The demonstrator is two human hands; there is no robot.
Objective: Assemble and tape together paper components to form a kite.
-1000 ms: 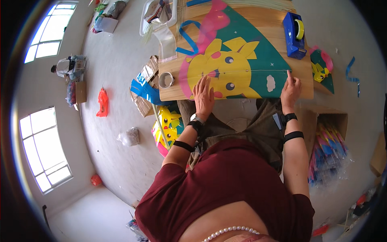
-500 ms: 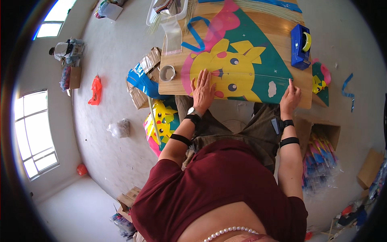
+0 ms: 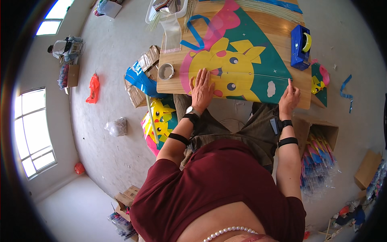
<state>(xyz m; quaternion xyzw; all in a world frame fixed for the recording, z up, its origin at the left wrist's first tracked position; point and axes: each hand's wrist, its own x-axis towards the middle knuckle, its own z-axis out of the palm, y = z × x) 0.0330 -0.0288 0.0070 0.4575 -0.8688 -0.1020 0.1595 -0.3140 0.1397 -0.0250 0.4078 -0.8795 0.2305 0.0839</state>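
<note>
A triangular kite, green with a yellow cartoon animal face and a pink scalloped border, lies on the wooden table before me. A thin straight rod or line runs across it toward its pointed right corner. My left hand rests flat on the left part of the yellow face, fingers stretched out. At the right corner, my right hand has its index finger extended to the tip, with the other fingers curled in; its thumb is hard to make out. Close to my left hand stands a roll of tape.
A blue tape dispenser stands at the table's right edge. A blue ribbon, clear plastic sleeve and thin sticks lie farther back. More printed kites sit below left. An open carton with packaged goods is at right.
</note>
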